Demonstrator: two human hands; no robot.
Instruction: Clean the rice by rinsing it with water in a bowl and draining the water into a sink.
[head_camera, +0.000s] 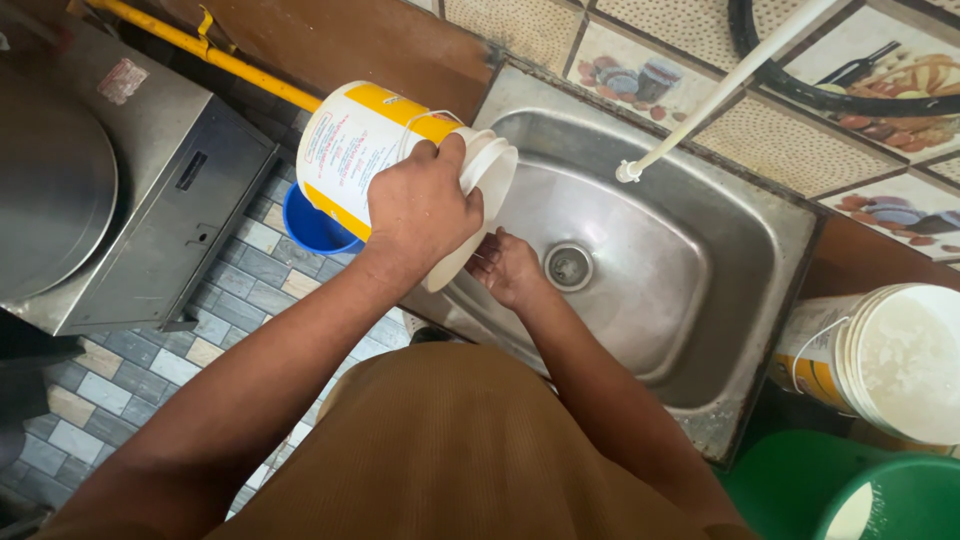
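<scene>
A white and yellow plastic bucket (350, 150) lies tilted on its side over the left rim of the steel sink (740, 230), its mouth facing the basin. My left hand (420, 210) grips the bucket's white rim from above. My right hand (505, 268) is lower, inside the basin just under the bucket's mouth. Its fingertips reach behind the rim and are hidden there. No water is seen running from the white tap pipe (720, 95) above the basin.
The sink's drain (569, 266) is beside my right hand. A second bucket (880, 360) with white contents stands right of the sink, above green tubs (800, 480). A blue bowl (310, 228), a steel appliance (130, 200) and a yellow pipe (230, 62) are at the left.
</scene>
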